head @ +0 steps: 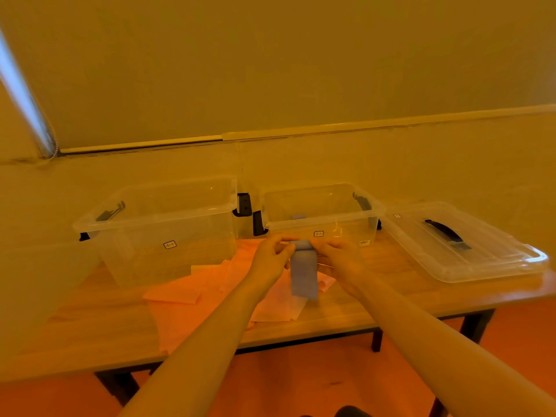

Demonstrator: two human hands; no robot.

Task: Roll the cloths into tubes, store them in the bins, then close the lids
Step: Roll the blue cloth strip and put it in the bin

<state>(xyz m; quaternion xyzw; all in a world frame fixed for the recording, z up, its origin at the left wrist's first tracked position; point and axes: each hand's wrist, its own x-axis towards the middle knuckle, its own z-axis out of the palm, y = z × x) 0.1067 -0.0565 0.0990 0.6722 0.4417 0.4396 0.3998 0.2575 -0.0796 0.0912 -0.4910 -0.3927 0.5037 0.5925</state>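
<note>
Both hands raised above the wooden table [346,314], in front of the two open bins. Left hand [270,257] and right hand [340,257] each pinched around one end of the blue cloth [304,272], fingers curled on its rolled top edge; remainder of the strip hung straight down between the wrists, clear of the tabletop. Beneath and to the left, pink cloths [195,293] spread flat and overlapping on the table. Larger clear bin [156,233] stood at the left, smaller clear bin [322,215] just beside it on the right (something small and blue inside, too faint to identify). Clear lid [469,251] with a dark handle lay flat at the right end of the table, apart from both bins.
</note>
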